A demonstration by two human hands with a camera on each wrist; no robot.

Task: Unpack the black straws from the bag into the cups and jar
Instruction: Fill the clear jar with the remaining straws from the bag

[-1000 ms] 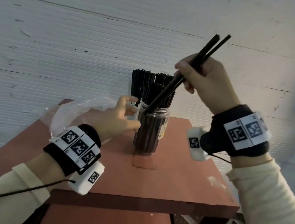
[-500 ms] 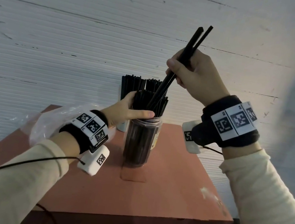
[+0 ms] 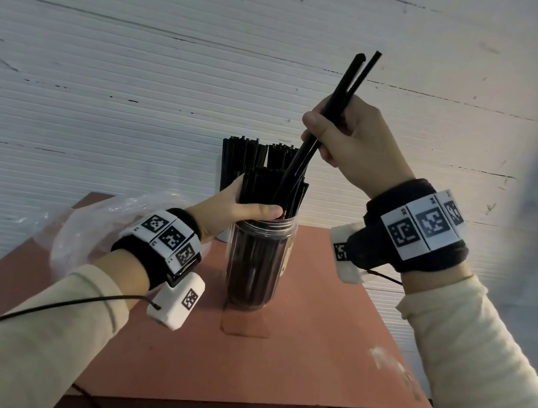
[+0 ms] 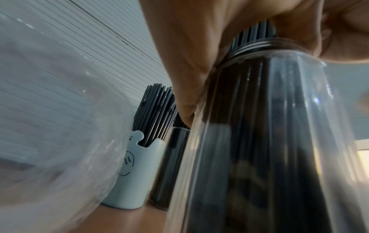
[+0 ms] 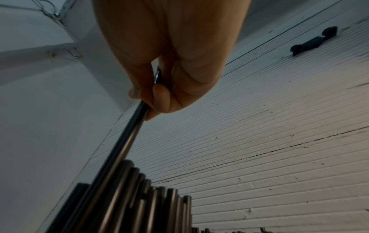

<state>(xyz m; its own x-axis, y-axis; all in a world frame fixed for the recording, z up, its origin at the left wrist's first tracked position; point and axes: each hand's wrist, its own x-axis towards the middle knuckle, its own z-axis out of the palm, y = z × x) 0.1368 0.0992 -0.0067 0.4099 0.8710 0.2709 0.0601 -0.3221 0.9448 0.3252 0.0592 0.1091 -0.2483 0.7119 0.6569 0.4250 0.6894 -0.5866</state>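
A clear plastic jar (image 3: 257,264) (image 4: 269,141) packed with black straws stands mid-table. My left hand (image 3: 243,205) (image 4: 209,52) grips the straw bundle just above the jar's rim. My right hand (image 3: 346,138) (image 5: 159,88) pinches two black straws (image 3: 339,99) (image 5: 127,138), held slanted with their lower ends in among the jar's straws. Behind the jar stand a pale blue cup (image 4: 131,178) with a smiling face and a second clear container (image 4: 169,165), both full of straws (image 3: 243,158). The clear plastic bag (image 3: 91,230) (image 4: 49,126) lies crumpled at the left.
The small reddish-brown table (image 3: 324,367) has its front edge close to me and a lower shelf beneath. A white ribbed wall (image 3: 105,77) stands right behind it. A pale scuff (image 3: 391,359) marks the right side of the top.
My left hand has moved from beside the jar to grip the straws at its rim. My right hand has swung the two straws more upright and lowered their ends into the jar.
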